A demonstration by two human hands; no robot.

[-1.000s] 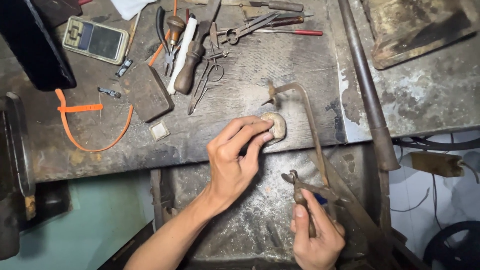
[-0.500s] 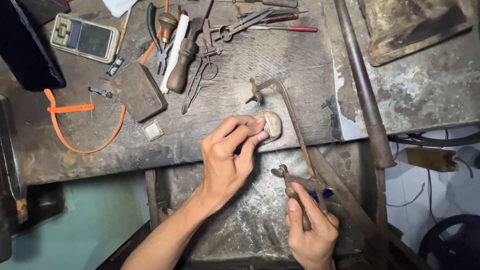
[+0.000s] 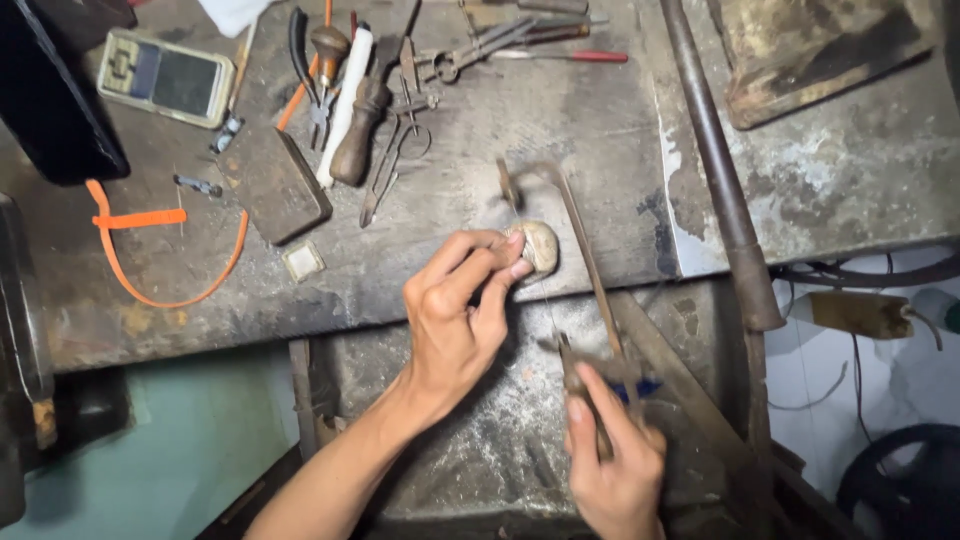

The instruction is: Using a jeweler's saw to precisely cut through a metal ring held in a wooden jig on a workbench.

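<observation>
Here, the left hand (image 3: 455, 315) pinches a small pale stone (image 3: 540, 246) against the worn tabletop (image 3: 560, 130) edge, steadying it. The right hand (image 3: 615, 470) grips a saw (image 3: 575, 260) handle below, its frame rising beside the stone.

One head-worn camera looks steeply down, close over the workbench (image 3: 560, 150).

A worn, grey, stained workbench (image 3: 560, 130) filled most of the view. Below its front edge sat a rough grey ledge (image 3: 500, 440), dusty and scratched. Left of the bench lay a pale teal floor (image 3: 190, 440); right of it, a whitish floor (image 3: 880, 380) with dark cables. Light was dim and uneven.
</observation>
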